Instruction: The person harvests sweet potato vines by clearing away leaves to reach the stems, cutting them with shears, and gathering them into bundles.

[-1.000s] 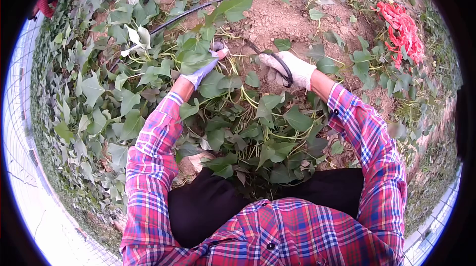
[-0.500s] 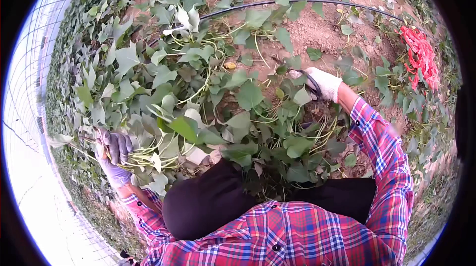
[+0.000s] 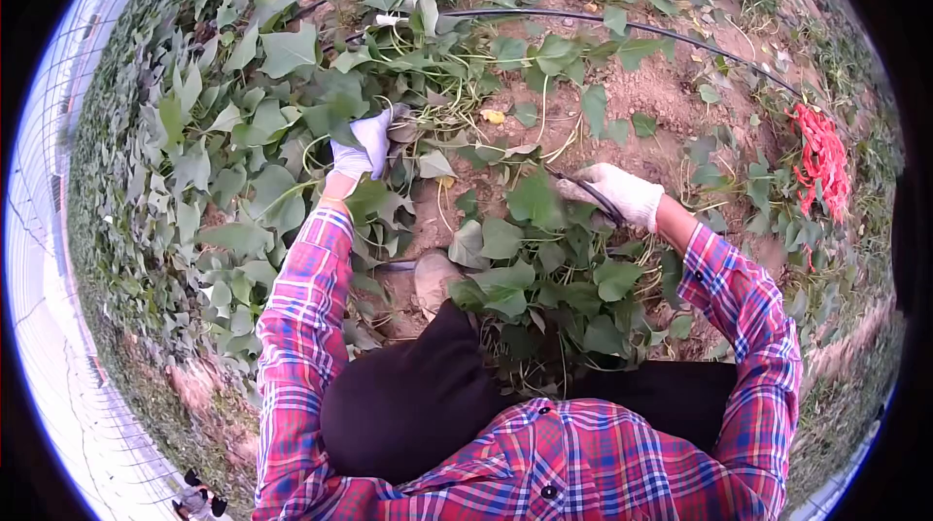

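Note:
My left hand (image 3: pixel 363 146), in a pale glove, reaches in among the leafy vines (image 3: pixel 452 84) at centre left. Its fingers are curled around vine stems, partly covered by leaves. My right hand (image 3: pixel 622 194), in a white glove, is closed around dark-handled scissors (image 3: pixel 601 198). Their tip points left toward a thin stem, just above a clump of broad green leaves (image 3: pixel 539 205). Whether the blades touch the stem cannot be made out.
Black drip hoses (image 3: pixel 671 32) cross the reddish soil (image 3: pixel 646 84) ahead. A heap of red strips (image 3: pixel 822 161) lies at the right. My shoe (image 3: pixel 433 283) stands among the vines below my hands. Netting (image 3: pixel 49 191) runs along the left edge.
My left hand has gone from the far left, where it held a bunch of stems, up and right to the rooted vines; that bunch is no longer in it. My right hand still holds the scissors.

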`<state>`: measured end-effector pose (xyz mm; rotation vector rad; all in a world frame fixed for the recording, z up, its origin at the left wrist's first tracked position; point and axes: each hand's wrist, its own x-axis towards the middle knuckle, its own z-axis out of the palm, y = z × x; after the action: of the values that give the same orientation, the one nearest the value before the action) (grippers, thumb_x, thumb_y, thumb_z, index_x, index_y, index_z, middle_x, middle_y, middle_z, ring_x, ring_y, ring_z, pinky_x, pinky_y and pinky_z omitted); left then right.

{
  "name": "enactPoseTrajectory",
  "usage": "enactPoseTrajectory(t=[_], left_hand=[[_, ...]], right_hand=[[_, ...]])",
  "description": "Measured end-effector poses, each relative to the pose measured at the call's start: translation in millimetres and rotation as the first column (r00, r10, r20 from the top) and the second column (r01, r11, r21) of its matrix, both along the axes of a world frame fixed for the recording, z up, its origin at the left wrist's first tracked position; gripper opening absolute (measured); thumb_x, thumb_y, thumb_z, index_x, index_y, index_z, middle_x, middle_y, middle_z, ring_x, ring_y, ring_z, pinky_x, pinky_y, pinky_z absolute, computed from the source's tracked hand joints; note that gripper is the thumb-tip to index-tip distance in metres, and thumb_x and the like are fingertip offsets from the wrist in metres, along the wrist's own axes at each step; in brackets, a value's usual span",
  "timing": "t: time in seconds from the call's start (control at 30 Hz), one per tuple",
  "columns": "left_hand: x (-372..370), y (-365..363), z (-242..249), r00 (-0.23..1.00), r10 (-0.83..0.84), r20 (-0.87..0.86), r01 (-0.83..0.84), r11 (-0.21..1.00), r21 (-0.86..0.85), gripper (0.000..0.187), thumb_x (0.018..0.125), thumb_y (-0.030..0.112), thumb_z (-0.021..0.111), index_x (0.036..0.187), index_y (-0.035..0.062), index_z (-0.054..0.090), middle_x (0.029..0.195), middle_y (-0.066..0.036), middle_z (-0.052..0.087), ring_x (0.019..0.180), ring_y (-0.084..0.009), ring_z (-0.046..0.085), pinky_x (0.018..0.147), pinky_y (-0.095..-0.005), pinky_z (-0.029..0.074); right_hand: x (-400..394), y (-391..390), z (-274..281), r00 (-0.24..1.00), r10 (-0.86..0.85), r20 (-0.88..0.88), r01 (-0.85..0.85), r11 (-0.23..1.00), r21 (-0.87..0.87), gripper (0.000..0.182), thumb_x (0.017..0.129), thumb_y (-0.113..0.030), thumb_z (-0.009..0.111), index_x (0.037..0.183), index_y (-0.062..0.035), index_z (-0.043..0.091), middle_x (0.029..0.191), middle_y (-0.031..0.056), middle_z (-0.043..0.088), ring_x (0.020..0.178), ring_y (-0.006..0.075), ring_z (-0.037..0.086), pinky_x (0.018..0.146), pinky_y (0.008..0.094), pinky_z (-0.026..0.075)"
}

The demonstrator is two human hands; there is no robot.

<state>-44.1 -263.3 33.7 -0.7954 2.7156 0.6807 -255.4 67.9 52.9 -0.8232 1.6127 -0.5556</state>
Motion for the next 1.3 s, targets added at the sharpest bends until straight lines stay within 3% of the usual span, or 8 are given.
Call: enactPoseTrajectory(t=[0.07, 0.27, 0.3, 0.47, 0.67, 0.77, 1.03, 1.3], left_hand=[[24, -4, 5, 0.988, -0.129, 0.080, 0.147, 0.947, -0.287, 0.060, 0.079, 0.009, 0.059, 0.136, 0.0195, 0.046, 0.080, -0.012, 0.067, 0.064, -0.0277, 0.064, 0.056, -0.0399, 0.049], [34, 31, 13, 0.970, 0.063, -0.234, -0.045, 0.995, 0.084, 0.060, 0.086, -0.002, 0.048, 0.141, 0.0200, 0.041, 0.126, -0.011, 0.060, 0.089, -0.0282, 0.066, 0.078, -0.0343, 0.051], [26, 37, 29, 0.958, 0.281, 0.062, -0.288, 0.936, 0.201, 0.060, 0.086, -0.003, 0.049, 0.142, 0.0185, 0.041, 0.128, -0.009, 0.059, 0.090, -0.0224, 0.066, 0.079, -0.0301, 0.050], [42, 40, 1, 0.818, 0.182, -0.546, -0.151, 0.983, 0.102, 0.052, 0.085, 0.007, 0.061, 0.135, 0.0171, 0.051, 0.104, -0.012, 0.069, 0.079, -0.0211, 0.067, 0.066, -0.0325, 0.052], [39, 93, -30, 0.992, 0.060, -0.113, -0.052, 0.996, 0.067, 0.034, 0.081, 0.030, 0.068, 0.100, 0.0017, 0.062, 0.076, -0.022, 0.063, 0.074, -0.0404, 0.062, 0.063, -0.0452, 0.049], [49, 117, -57, 0.967, 0.051, -0.251, -0.070, 0.995, -0.067, 0.026, 0.082, 0.024, 0.069, 0.094, 0.0011, 0.064, 0.072, -0.022, 0.063, 0.069, -0.0400, 0.062, 0.060, -0.0445, 0.049], [53, 104, -32, 0.974, 0.161, -0.159, -0.167, 0.986, -0.020, 0.023, 0.083, 0.024, 0.063, 0.095, 0.0048, 0.065, 0.075, -0.020, 0.064, 0.073, -0.0392, 0.062, 0.062, -0.0468, 0.049], [48, 101, 8, 0.946, 0.177, -0.271, -0.240, 0.945, -0.223, 0.024, 0.081, 0.022, 0.067, 0.104, 0.0135, 0.068, 0.067, -0.013, 0.063, 0.060, -0.0299, 0.061, 0.054, -0.0405, 0.047]], right_hand=[[-4, -2, -13, 0.999, 0.017, -0.040, -0.017, 1.000, 0.012, 0.044, 0.095, -0.036, 0.056, 0.112, 0.0043, 0.060, 0.077, 0.0017, 0.060, 0.070, 0.0079, 0.051, 0.063, 0.0271, 0.046], [7, -17, 3, 0.931, -0.275, 0.239, 0.261, 0.961, 0.087, 0.036, 0.096, -0.034, 0.048, 0.105, -0.0013, 0.062, 0.078, 0.0017, 0.062, 0.065, 0.0090, 0.057, 0.055, 0.0265, 0.049], [9, -17, -3, 0.831, -0.401, 0.386, 0.399, 0.913, 0.089, 0.031, 0.096, -0.030, 0.047, 0.105, -0.0048, 0.062, 0.083, 0.0017, 0.064, 0.062, 0.0105, 0.060, 0.051, 0.0251, 0.050], [13, -56, 15, 0.923, -0.157, 0.352, 0.223, 0.962, -0.156, 0.034, 0.098, -0.032, 0.045, 0.110, -0.0038, 0.059, 0.079, -0.0026, 0.061, 0.063, 0.0026, 0.055, 0.050, 0.0215, 0.045], [28, -85, -15, 0.994, -0.097, 0.044, 0.104, 0.795, -0.597, 0.023, 0.094, -0.023, 0.053, 0.100, -0.0020, 0.061, 0.066, -0.0065, 0.047, 0.056, 0.0044, 0.043, 0.051, 0.0249, 0.037], [25, -57, -25, 0.933, -0.256, 0.253, 0.257, 0.966, 0.029, 0.032, 0.093, -0.035, 0.057, 0.079, -0.0064, 0.058, 0.066, -0.0036, 0.049, 0.054, 0.0059, 0.043, 0.047, 0.0243, 0.034], [29, -37, -12, 0.972, -0.209, 0.103, 0.200, 0.975, 0.096, 0.045, 0.092, -0.049, 0.056, 0.084, -0.0057, 0.060, 0.072, -0.0059, 0.053, 0.061, 0.0073, 0.047, 0.057, 0.0251, 0.040], [29, -48, -27, 0.602, -0.549, 0.579, 0.535, 0.816, 0.218, 0.029, 0.094, -0.035, 0.051, 0.089, -0.0090, 0.061, 0.074, -0.0038, 0.059, 0.059, 0.0094, 0.053, 0.053, 0.0253, 0.044]])
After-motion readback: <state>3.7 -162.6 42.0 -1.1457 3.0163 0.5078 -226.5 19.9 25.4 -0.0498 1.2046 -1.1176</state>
